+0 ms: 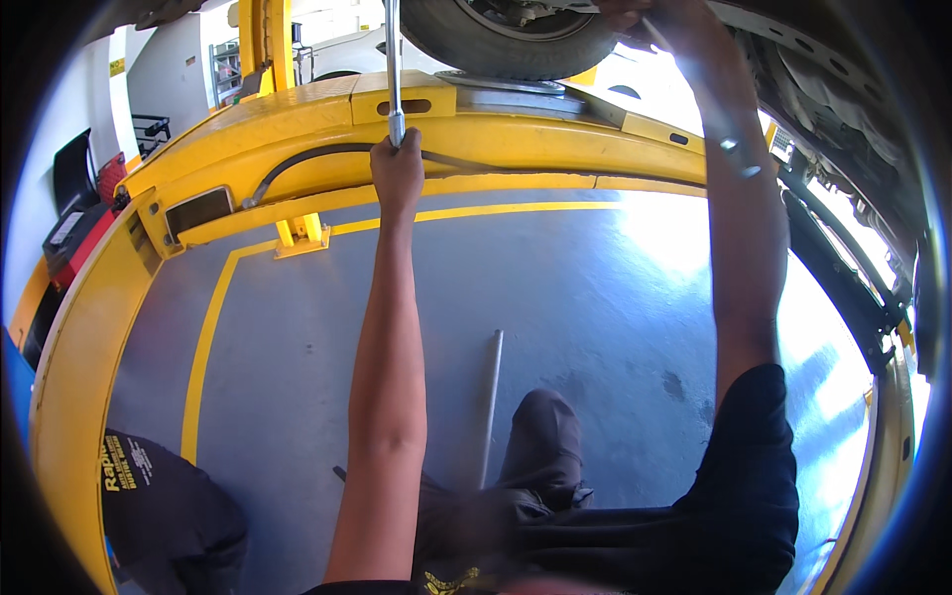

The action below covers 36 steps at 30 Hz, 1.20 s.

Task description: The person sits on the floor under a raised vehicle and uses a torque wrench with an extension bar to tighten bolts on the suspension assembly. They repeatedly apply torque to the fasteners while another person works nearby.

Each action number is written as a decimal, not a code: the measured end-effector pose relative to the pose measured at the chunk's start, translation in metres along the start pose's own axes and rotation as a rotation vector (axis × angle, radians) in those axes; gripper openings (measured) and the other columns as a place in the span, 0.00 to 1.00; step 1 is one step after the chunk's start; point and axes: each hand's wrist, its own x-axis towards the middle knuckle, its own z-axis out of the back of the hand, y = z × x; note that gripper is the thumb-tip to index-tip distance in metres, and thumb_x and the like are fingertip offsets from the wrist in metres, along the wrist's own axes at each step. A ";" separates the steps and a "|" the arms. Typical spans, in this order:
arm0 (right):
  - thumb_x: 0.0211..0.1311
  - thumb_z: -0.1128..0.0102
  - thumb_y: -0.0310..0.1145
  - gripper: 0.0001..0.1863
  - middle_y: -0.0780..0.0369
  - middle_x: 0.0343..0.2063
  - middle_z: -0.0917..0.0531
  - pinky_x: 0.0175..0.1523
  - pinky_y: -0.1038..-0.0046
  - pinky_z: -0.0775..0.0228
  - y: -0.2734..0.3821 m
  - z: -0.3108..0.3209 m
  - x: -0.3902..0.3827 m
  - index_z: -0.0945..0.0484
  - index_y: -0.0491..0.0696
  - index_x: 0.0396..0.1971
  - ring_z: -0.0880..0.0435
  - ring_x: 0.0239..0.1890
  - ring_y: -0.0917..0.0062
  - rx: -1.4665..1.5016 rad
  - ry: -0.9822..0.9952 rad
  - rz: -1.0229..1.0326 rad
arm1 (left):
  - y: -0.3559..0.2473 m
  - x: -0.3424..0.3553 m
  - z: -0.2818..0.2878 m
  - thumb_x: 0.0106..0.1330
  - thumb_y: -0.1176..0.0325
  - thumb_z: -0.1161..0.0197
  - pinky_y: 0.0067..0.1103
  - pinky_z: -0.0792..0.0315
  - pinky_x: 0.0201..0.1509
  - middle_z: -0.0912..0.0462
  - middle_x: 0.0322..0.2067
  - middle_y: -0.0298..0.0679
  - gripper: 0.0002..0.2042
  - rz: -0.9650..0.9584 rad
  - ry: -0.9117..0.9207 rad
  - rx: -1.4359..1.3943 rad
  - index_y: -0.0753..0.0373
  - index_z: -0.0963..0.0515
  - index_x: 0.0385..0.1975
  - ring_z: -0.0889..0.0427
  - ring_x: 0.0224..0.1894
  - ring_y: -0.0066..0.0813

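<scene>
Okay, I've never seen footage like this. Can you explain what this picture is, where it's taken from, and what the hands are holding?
There is no robot here: these are a person's own bare hands. The single picture comes from a wide camera worn on the head, looking down, and its lens bends straight edges.

The left hand grips the lower end of a shiny metal bar. The right hand is raised to the top edge, partly cut off, so I can't tell what it holds.

Ahead is a yellow vehicle lift with a tyre above it. On the blue-grey floor, a grey rod appears to lie near the person's leg. Another person is at lower left.
</scene>
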 end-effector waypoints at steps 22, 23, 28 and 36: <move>0.76 0.42 0.47 0.20 0.66 0.21 0.24 0.30 0.77 0.35 -0.147 -0.072 -0.031 0.17 0.43 0.39 0.26 0.23 0.84 -0.927 -0.654 0.458 | 0.001 0.003 0.004 0.72 0.59 0.37 0.30 0.38 0.25 0.34 0.13 0.34 0.23 0.042 0.031 0.029 0.66 0.33 0.17 0.37 0.18 0.21; 0.74 0.40 0.45 0.20 0.66 0.25 0.24 0.32 0.79 0.35 -0.153 -0.082 -0.047 0.17 0.40 0.46 0.27 0.24 0.87 -0.815 -0.637 0.368 | -0.001 0.002 0.005 0.72 0.59 0.37 0.30 0.38 0.25 0.34 0.13 0.33 0.23 0.035 0.033 0.026 0.66 0.33 0.17 0.37 0.18 0.21; 0.75 0.45 0.37 0.15 0.60 0.28 0.18 0.36 0.71 0.28 -0.191 -0.065 -0.026 0.18 0.40 0.48 0.19 0.27 0.76 -1.037 -0.733 0.653 | -0.002 -0.001 0.006 0.72 0.59 0.37 0.30 0.38 0.25 0.35 0.13 0.33 0.23 0.014 0.018 0.008 0.65 0.34 0.17 0.38 0.18 0.20; 0.80 0.56 0.40 0.18 0.41 0.27 0.14 0.39 0.40 0.25 -0.270 0.021 0.176 0.44 0.43 0.54 0.14 0.31 0.39 -1.092 -1.146 0.763 | -0.003 0.004 0.010 0.71 0.60 0.38 0.31 0.38 0.27 0.35 0.13 0.35 0.22 0.025 0.024 0.081 0.67 0.33 0.18 0.38 0.20 0.22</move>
